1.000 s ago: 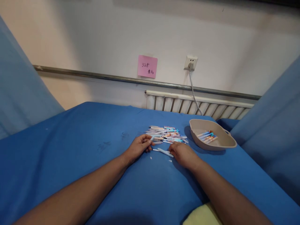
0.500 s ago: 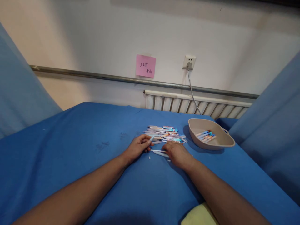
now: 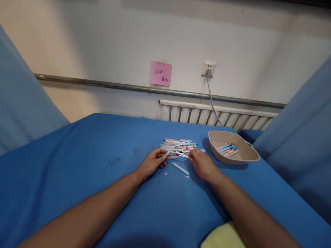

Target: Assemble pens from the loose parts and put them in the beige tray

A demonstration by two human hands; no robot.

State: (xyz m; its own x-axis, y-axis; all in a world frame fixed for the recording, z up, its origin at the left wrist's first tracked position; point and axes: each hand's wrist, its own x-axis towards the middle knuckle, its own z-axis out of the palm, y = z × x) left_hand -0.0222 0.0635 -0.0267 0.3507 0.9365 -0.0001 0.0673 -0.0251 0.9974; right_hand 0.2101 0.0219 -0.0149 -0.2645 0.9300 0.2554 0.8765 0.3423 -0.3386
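My left hand (image 3: 154, 161) is closed on a pale blue pen part (image 3: 168, 153), pinched between thumb and fingers. My right hand (image 3: 202, 164) is closed on the end of a thin white pen refill (image 3: 183, 155), which points left toward the other hand. A heap of pens and pen parts (image 3: 172, 143) lies just beyond both hands. Between and below them, a light blue pen barrel (image 3: 180, 168) rests alone on the blue cloth. Two small pale pieces lie near it, one a tiny tip (image 3: 166, 174), the other a white bit (image 3: 187, 177).
A beige basket (image 3: 250, 157) at the right holds several assembled-looking pens (image 3: 228, 150). Blue cloth (image 3: 77, 165) covers the surface. Something soft and yellow (image 3: 223, 237) lies under my right forearm. Behind are a radiator (image 3: 188, 115), a metal rail and curtains at both sides.
My right hand has lifted the white refill up from beside the pale barrel and moved slightly right and away. The barrel now shows fully. My left hand has hardly moved.
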